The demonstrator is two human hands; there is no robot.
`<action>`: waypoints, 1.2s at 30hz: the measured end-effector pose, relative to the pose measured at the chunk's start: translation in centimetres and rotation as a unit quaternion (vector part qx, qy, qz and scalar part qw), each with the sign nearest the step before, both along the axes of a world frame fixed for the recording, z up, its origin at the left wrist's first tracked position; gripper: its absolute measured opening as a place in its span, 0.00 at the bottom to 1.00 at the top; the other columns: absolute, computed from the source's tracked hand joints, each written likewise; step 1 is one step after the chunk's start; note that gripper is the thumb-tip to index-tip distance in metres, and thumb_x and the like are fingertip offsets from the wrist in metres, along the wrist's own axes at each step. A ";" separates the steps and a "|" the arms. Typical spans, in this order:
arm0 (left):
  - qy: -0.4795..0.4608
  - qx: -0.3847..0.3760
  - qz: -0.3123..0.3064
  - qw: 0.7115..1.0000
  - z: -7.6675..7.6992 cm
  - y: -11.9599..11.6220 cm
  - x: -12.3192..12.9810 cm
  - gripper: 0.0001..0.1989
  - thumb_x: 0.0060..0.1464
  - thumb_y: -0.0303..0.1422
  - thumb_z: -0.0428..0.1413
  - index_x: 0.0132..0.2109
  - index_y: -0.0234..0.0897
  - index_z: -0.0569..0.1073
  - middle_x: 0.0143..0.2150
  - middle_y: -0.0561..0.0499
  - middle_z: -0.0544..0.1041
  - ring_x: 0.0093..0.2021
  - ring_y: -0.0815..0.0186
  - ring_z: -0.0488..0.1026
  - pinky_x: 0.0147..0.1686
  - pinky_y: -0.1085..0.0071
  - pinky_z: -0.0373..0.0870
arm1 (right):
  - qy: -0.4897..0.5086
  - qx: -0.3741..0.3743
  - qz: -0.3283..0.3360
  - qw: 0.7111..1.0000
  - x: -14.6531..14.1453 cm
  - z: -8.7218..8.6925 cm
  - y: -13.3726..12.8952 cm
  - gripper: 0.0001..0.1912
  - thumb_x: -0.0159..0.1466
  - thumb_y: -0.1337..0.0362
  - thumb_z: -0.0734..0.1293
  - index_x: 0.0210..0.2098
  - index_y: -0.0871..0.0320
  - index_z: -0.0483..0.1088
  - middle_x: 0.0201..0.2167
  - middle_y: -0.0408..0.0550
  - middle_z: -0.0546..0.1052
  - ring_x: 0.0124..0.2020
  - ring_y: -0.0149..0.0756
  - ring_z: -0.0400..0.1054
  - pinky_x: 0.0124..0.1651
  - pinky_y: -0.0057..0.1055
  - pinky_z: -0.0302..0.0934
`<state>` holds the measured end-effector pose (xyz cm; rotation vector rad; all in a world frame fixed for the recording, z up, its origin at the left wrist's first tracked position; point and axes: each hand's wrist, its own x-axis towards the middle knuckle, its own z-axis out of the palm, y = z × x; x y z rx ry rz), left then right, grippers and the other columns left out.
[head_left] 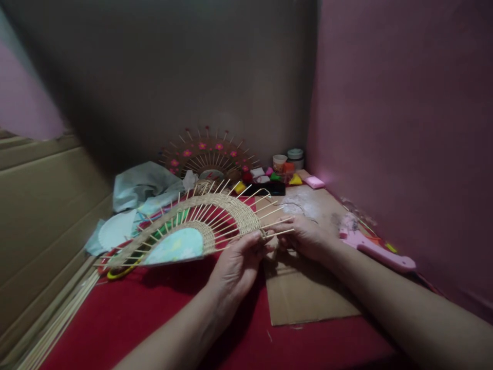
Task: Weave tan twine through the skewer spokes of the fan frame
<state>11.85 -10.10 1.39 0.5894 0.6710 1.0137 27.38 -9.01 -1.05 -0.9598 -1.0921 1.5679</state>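
Note:
A half-round woven fan [248, 218] of thin sticks and twine is held up over the red cloth, tilted, with a pale blue-green half disc [179, 245] at its base. My left hand [241, 259] grips its right lower corner, thumb on top of the woven band. Close beside it, my right hand [302, 237] has its fingers closed at the end sticks and twine of that corner; the fingertips are partly hidden. A thin strand of twine [302, 205] loops above my right hand.
Cardboard [308, 303] lies on the red cloth [134, 318]. A pink glue gun [379, 252] is at the right. Behind stand a flowered fan [202, 146], a paper cup [279, 163], a jar [295, 156] and several coloured packets. A white plate [115, 231] and grey cloth [144, 182] lie left.

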 end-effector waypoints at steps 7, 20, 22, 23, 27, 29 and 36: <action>-0.014 -0.019 0.038 0.999 -0.2 0.4 0.3 0.07 0.44 0.16 0.54 0.24 0.27 0.73 0.29 0.44 0.76 0.32 0.65 0.73 0.34 0.69 0.73 | 0.066 -0.045 0.020 0.997 1.3 0.8 0.0 0.06 0.50 0.69 0.67 0.20 0.60 0.65 0.11 0.36 0.58 0.14 0.23 0.47 0.21 0.26 0.50; -0.033 -0.023 0.033 0.999 -0.7 0.4 0.0 0.06 0.40 0.16 0.56 0.23 0.28 0.72 0.26 0.46 0.75 0.29 0.67 0.72 0.32 0.71 0.70 | -0.065 -0.003 0.068 0.996 3.8 2.7 -0.4 0.11 0.48 0.68 0.70 0.15 0.59 0.64 0.10 0.38 0.58 0.15 0.24 0.49 0.20 0.27 0.47; -0.038 -0.030 0.033 0.998 -0.7 0.5 0.0 0.06 0.40 0.16 0.57 0.23 0.27 0.72 0.26 0.46 0.75 0.29 0.67 0.72 0.32 0.71 0.69 | -0.116 0.032 0.026 0.992 4.2 3.2 -0.5 0.09 0.47 0.68 0.71 0.16 0.60 0.66 0.11 0.40 0.62 0.15 0.25 0.53 0.20 0.28 0.44; -0.040 -0.033 0.034 0.998 -0.8 0.5 0.1 0.06 0.40 0.15 0.57 0.23 0.27 0.72 0.26 0.46 0.75 0.29 0.67 0.72 0.32 0.71 0.69 | -0.126 0.046 0.008 0.991 4.3 3.4 -0.6 0.10 0.46 0.68 0.71 0.16 0.60 0.66 0.12 0.41 0.63 0.16 0.26 0.55 0.20 0.28 0.43; -0.040 -0.042 0.042 0.997 -0.9 0.6 0.1 0.06 0.41 0.14 0.55 0.23 0.26 0.72 0.25 0.45 0.75 0.28 0.67 0.71 0.31 0.71 0.70 | -0.082 0.087 -0.038 0.992 4.1 3.4 -0.4 0.12 0.50 0.64 0.70 0.16 0.59 0.64 0.11 0.38 0.59 0.14 0.23 0.49 0.19 0.28 0.39; -0.039 -0.042 0.042 0.997 -0.9 0.6 0.1 0.07 0.42 0.14 0.54 0.23 0.26 0.73 0.26 0.44 0.75 0.29 0.66 0.72 0.30 0.71 0.70 | -0.051 0.088 -0.060 0.993 3.8 3.0 -0.1 0.11 0.52 0.63 0.69 0.18 0.59 0.65 0.11 0.37 0.57 0.14 0.22 0.46 0.19 0.27 0.37; -0.042 -0.050 0.038 0.997 -0.4 0.3 0.0 0.07 0.41 0.14 0.55 0.23 0.27 0.73 0.27 0.44 0.76 0.30 0.65 0.73 0.32 0.70 0.71 | -0.006 -0.002 -0.064 0.998 2.6 1.8 0.2 0.11 0.52 0.60 0.70 0.25 0.57 0.63 0.11 0.31 0.49 0.13 0.20 0.37 0.17 0.26 0.29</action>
